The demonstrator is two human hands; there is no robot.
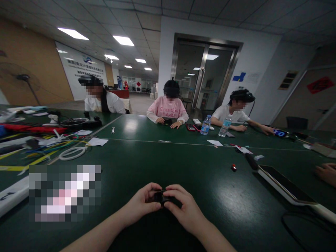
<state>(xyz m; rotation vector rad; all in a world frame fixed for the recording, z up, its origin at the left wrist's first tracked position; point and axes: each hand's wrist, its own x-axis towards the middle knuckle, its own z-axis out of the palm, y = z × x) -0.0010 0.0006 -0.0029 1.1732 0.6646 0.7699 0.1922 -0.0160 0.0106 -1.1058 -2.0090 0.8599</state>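
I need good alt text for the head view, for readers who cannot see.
A left hand and right hand hold a small black object at a dark green table. Opposite sit three people in black headgear; two plastic bottles stand right of centre, and cables lie left.

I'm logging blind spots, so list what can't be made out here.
All in the head view:
Black object: full shape, hidden by the fingers of the left hand and right hand.
Co-worker's hand, far right: cut off by the right edge.
White bar: cut off by the left edge.
Red item: too small and blurred to identify.
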